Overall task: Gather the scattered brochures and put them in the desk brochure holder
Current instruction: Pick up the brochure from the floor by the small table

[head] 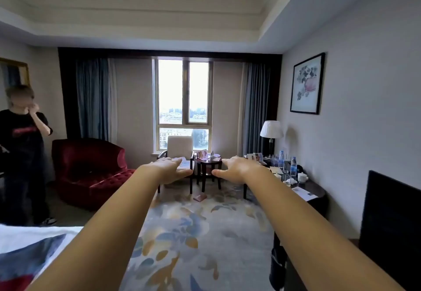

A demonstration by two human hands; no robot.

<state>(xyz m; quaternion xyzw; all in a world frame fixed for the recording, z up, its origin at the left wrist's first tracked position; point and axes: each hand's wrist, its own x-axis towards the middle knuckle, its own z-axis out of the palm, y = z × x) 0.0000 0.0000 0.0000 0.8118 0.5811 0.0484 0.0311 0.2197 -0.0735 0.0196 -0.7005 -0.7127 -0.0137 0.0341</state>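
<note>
Nearest to me, at the lower left, is a corner of the bed [27, 249]. Behind it a person [20, 154] in a black shirt stands by the wall with one hand raised to the face, and just beside stands a red armchair [91, 170]. Both my arms are stretched forward above the carpet [193, 233]. My left hand [169, 169] is flat, palm down, fingers straight, thumb pointing inward, and it holds nothing. It appears in front of a white chair [180, 147] under the window [183, 104]. A chair brochure [185, 163] lies on the seat, partly hidden by my fingers. A reddish floor brochure [200, 197] lies on the carpet, between the chair legs and the legs of the round side table [208, 162]. More table brochures [205, 154] lie and stand on that table. My right hand [237, 169] is flat in the same way, palm down, thumb inward, holding nothing. Along the right wall is the dark desk [319, 190]. Some desk brochures [256, 156] stand at its far end, but I cannot tell if they are in a holder. A white sheet [304, 194] lies on the near part. Between them are water bottles [293, 166] and cups [302, 177], with a lamp [271, 129] behind.
</note>
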